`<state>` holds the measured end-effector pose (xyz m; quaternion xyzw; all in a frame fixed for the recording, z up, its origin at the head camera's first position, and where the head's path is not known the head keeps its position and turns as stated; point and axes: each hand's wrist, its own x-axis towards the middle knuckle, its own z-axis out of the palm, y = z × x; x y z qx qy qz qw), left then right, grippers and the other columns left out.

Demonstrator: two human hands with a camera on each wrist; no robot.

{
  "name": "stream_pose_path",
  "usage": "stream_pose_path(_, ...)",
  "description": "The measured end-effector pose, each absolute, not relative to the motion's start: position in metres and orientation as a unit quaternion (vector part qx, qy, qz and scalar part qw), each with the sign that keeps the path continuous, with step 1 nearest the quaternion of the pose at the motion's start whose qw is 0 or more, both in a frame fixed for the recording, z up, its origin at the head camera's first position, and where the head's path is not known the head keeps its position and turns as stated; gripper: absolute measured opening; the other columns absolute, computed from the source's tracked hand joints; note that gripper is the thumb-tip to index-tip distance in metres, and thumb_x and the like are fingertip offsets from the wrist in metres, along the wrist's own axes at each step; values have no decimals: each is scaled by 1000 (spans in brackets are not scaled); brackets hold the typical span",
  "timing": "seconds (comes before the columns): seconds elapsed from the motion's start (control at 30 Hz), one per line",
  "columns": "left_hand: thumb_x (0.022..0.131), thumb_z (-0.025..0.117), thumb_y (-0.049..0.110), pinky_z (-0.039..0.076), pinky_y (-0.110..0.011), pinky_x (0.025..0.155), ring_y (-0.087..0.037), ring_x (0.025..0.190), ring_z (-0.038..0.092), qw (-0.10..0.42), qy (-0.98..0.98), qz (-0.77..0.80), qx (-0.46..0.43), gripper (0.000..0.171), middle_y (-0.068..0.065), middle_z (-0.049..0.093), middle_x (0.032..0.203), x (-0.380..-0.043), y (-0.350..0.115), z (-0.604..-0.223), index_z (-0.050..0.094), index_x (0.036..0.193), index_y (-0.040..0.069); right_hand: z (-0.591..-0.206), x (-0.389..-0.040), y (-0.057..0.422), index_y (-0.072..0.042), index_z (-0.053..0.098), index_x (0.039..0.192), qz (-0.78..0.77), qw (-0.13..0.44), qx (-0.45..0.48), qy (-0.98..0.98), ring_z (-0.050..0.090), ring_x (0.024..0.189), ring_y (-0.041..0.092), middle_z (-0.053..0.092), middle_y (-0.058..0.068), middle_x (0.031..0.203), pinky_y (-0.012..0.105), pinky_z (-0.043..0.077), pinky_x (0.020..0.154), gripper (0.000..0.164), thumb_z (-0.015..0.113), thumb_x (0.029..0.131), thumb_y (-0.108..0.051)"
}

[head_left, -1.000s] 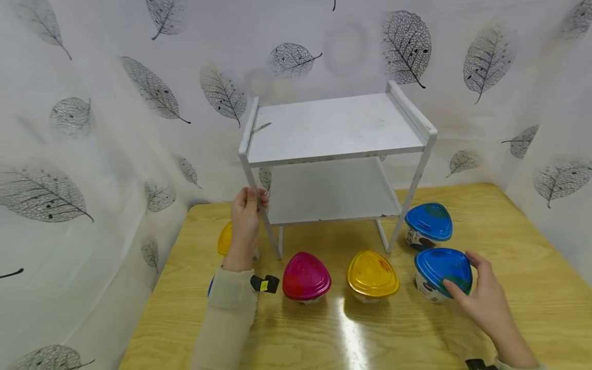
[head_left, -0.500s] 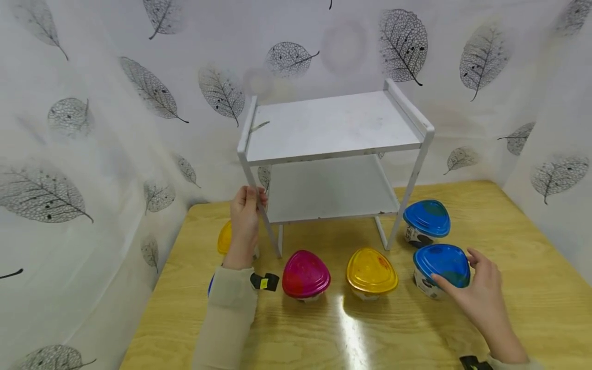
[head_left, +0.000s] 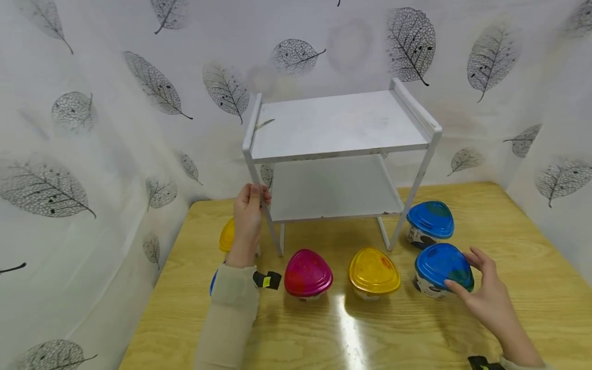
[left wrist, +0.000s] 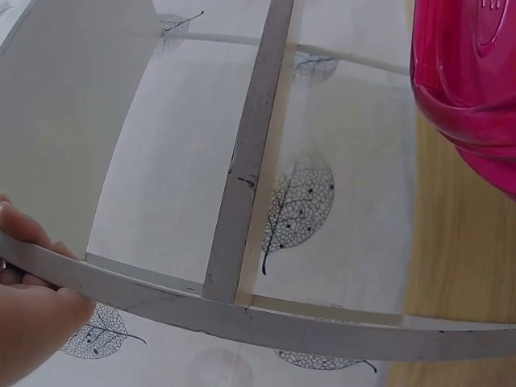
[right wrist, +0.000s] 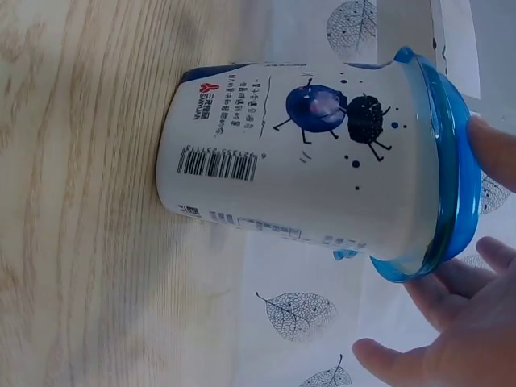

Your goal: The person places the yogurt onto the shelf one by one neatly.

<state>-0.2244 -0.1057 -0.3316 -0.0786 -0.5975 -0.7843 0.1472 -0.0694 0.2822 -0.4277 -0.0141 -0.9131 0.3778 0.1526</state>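
Note:
My left hand (head_left: 248, 205) grips the left front leg of a white two-tier shelf rack (head_left: 342, 128); the left wrist view shows its fingers curled round the leg. At the right, my right hand (head_left: 485, 293) holds a yogurt tub (right wrist: 298, 153) by its blue three-cornered lid (head_left: 443, 264), thumb at the front and fingers along the right side. The tub stands upright on the table. Just behind it is another blue-lidded tub (head_left: 430, 221). A magenta-lidded tub (head_left: 307, 273) and a yellow-lidded tub (head_left: 373, 271) stand before the rack.
Behind my left forearm, a yellow-lidded tub (head_left: 226, 236) and a blue-lidded one (head_left: 213, 282) are partly hidden. The wooden table (head_left: 296, 334) meets leaf-patterned cloth (head_left: 296, 20) at the back and sides.
My right thumb slides slightly left along the blue lid, then back right. The left hand keeps its grip on the leg, and the tubs stay in place.

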Motion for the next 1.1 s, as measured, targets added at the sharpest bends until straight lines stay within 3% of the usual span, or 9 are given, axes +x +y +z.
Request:
stream_pose_path(0.17,96,35,17,42,-22,66,-13,67,48,155,-595,-784,-81,25,-9,52,74,-223,-104,-332,50,79,7,-430,-67,281,4,6,137,388,149,-27,-909,22,114,55,23,37,129,67,13,88,80,62,82,-9)
stream_pose_path(0.33,95,35,20,43,-23,67,-13,68,49,155,-602,-779,-82,26,-10,52,77,-224,-105,-331,50,81,4,-428,-72,268,10,13,134,381,181,-132,-897,27,108,50,27,35,122,61,26,82,77,60,84,-25)
stream_pose_path(0.47,95,36,21,43,-23,68,-13,69,49,152,-608,-775,-81,26,-10,52,77,-225,-106,-332,50,82,3,-429,-74,260,10,18,133,381,197,-181,-885,30,104,45,30,32,117,56,29,79,78,63,82,-29)
stream_pose_path(0.63,95,36,21,43,-25,70,-15,71,49,149,-608,-776,-77,26,-13,52,79,-223,-105,-333,49,82,3,-436,-76,260,8,20,133,371,202,-196,-885,29,103,43,31,30,117,55,29,81,83,68,77,-32)
stream_pose_path(0.83,95,36,23,42,-24,71,-14,71,49,156,-611,-774,-65,26,-5,53,77,-223,-106,-335,50,83,4,-434,-76,257,8,25,131,346,207,-182,-897,30,105,45,35,30,113,59,28,77,89,74,70,-35)
stream_pose_path(1.1,94,37,26,42,-25,71,-14,72,49,149,-619,-769,-66,27,-3,54,77,-224,-105,-334,49,84,4,-434,-76,256,9,26,130,329,208,-172,-905,30,104,46,36,31,113,58,27,80,88,76,68,-32)
